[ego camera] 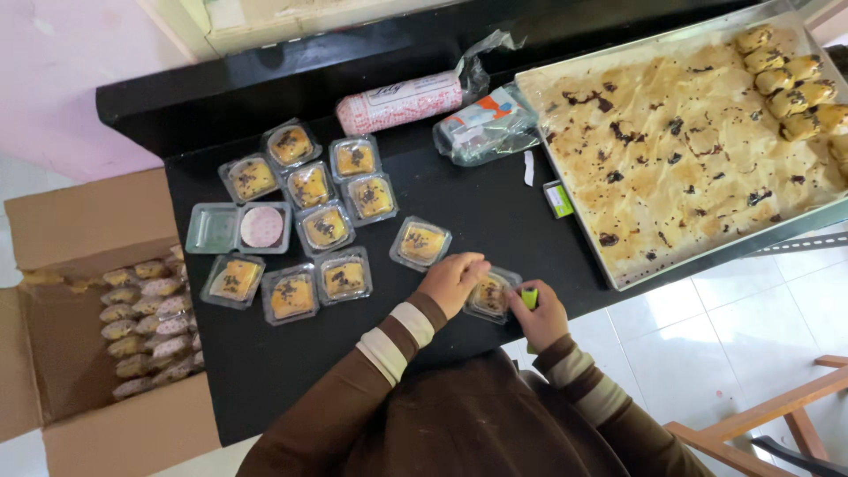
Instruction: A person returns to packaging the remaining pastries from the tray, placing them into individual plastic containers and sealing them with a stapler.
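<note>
Leaning over the black tabletop (495, 208), the person works at its near edge, both hands on one small clear plastic box (491, 294) with a dark-speckled pastry inside. The left hand (452, 280) lies curled over the box's lid from the nine o'clock side, fingers pressed together on top. The right hand (536, 314) sits at the box's three o'clock, fingers pinched around a small bright green object (529, 298) held right against the box's edge; what that object is, I cannot tell from here.

Out at ten o'clock from the hands, the filled boxes (309, 208) sit in a loose cluster, each with its own pastry, and one lone box (420, 243) sits just beside the left hand at eleven o'clock. In that cluster an open empty tray (212, 228) lies touching a box with a pale pink round (262, 227).

Far out at nine o'clock, a cardboard carton (71, 230) stands open beside the tabletop, stacked with wrapped pastries (150, 322). At one o'clock lies a big metal baking tray (618, 274), its paper lining stained, with a few pastries (791, 79) left in the far corner. At twelve o'clock lie a roll of printed wrap (397, 102) and a crumpled plastic bag (484, 128), with a small green packet (557, 200) near the tray's edge.
</note>
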